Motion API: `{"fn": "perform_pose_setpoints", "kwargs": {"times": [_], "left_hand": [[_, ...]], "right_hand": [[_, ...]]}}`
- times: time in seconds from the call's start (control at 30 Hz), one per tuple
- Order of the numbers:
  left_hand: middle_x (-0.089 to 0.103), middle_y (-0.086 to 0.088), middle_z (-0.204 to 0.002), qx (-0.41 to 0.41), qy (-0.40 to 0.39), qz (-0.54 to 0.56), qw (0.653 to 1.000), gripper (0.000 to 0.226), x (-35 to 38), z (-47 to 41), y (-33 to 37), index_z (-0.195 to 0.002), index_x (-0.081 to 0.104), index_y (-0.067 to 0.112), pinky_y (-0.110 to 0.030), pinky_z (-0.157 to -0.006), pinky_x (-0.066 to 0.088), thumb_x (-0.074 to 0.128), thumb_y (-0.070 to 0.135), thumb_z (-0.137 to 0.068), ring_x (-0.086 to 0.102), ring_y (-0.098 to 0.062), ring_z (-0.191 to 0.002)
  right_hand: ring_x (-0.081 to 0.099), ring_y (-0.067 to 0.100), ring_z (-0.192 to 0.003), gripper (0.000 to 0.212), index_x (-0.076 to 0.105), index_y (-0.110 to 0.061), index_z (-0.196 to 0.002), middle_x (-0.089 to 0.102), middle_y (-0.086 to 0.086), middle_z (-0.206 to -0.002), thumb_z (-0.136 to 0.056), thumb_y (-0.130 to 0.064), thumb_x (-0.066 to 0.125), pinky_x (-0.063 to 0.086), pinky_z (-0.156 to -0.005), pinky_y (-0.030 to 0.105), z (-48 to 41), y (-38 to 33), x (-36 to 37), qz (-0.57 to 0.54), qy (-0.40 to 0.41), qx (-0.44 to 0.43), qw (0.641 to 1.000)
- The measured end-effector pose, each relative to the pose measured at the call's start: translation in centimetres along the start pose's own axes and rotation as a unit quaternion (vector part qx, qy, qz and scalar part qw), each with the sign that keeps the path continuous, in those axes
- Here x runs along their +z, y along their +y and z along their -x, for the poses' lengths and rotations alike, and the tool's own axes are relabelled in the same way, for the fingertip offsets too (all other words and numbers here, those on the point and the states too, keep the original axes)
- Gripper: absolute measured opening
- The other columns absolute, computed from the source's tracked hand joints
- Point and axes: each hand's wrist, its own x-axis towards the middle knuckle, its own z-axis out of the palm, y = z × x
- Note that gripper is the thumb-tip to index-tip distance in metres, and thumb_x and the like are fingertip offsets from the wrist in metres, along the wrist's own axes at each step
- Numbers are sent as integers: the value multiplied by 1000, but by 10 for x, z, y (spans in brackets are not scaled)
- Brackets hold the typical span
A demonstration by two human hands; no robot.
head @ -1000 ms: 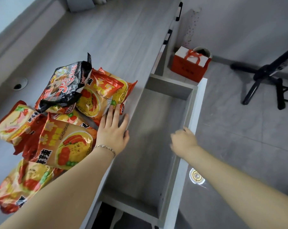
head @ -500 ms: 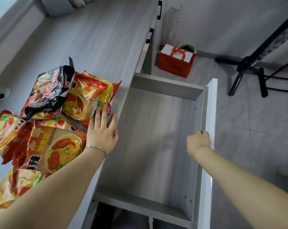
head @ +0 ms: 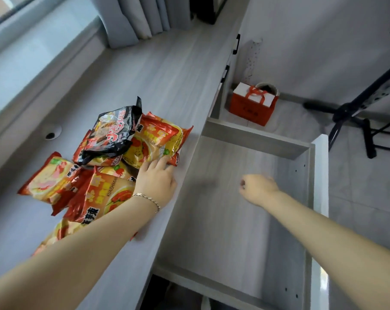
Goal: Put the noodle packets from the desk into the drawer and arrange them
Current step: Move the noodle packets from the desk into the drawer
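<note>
Grey desk (head: pixel 171 70) holds glossy orange noodle packets (head: pixel 153 142), left grip (head: pixel 156 182) pinching one.

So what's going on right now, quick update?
Left hand on an orange noodle packet at desk edge. Right hand loosely curled, empty, above open drawer. Drawer holds no packets. Nothing in the way.

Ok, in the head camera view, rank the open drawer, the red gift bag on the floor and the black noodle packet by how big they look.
1. Drawer, by far the largest.
2. Black noodle packet and red gift bag look alike in size; the bag lies farther from the camera, so I won't rank them.
</note>
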Motion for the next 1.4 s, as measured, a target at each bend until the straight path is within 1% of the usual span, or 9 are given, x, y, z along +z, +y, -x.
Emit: {"fn": "perform_pose_setpoints", "kwargs": {"times": [0.13,0.27,0.43,0.57,0.63,0.93,1.13,1.27,1.4], "left_hand": [[55,-20,-124,-64,158,25,985,36,-34,9,-38,-111,60,7,-56,-97,38,65,9,-75,48,-44,-115],[42,-13,-137,-177,89,32,980,51,-48,0,-83,-128,43,16,-50,-106,32,61,24,-81,36,-35,-128],[46,-11,-134,-143,38,-33,988,53,-51,-16,-110,-129,37,13,-42,-93,45,58,34,-85,43,-31,-122],[54,-12,-123,-131,67,-59,987,45,-55,-26,-119,-121,44,9,-39,-75,48,59,30,-85,49,-33,-110],[57,-14,-115,-127,89,-56,986,38,-58,-25,-121,-116,48,7,-40,-72,46,59,26,-85,51,-34,-103],[65,-25,-85,-16,383,99,918,13,-95,-13,-68,-75,61,-5,-43,-64,48,52,4,-77,59,-43,-73],[72,-16,-74,105,307,192,926,31,-97,-23,28,-90,67,-4,-28,-48,50,47,14,-76,68,-30,-59],[76,-10,-75,204,262,142,933,24,-53,-34,86,-83,72,1,-28,-47,55,65,20,-71,72,-25,-62],[77,-2,-76,241,138,88,957,34,17,-41,124,-71,74,7,-23,-46,55,89,8,-40,73,-16,-63]], "right_hand": [[56,29,-111,34,54,-15,-120,58,9,-123,-88,-26,48,42,-94,36,-7,-81,-34,-163,101,-98,977],[56,29,-108,51,41,-11,-126,53,10,-118,-84,-34,59,42,-78,29,-21,-154,-50,-373,117,-78,917],[46,31,-125,87,23,-3,-138,44,13,-140,-76,-42,68,42,-103,39,-48,-216,-58,-526,91,40,845],[60,25,-85,20,55,-16,-77,61,-2,-78,-79,-34,65,46,-66,31,-59,-221,-62,-512,127,70,847],[57,20,-73,29,48,-22,-58,50,-9,-62,-79,-26,68,42,-60,29,-60,-217,-61,-523,125,54,841],[62,12,-84,27,59,-26,-72,63,-4,-93,-62,-18,83,53,-69,24,-21,-139,-62,-699,149,28,699],[65,22,-76,36,59,-8,-98,64,11,-97,-69,-13,79,56,-66,34,-2,-23,-47,-737,142,138,646],[60,25,-77,28,57,-10,-87,61,15,-100,-69,-13,78,49,-56,30,0,35,-1,-711,155,265,633],[63,33,-93,35,60,-6,-96,65,21,-110,-69,-16,79,53,-87,45,-9,66,53,-687,142,354,619]]}}
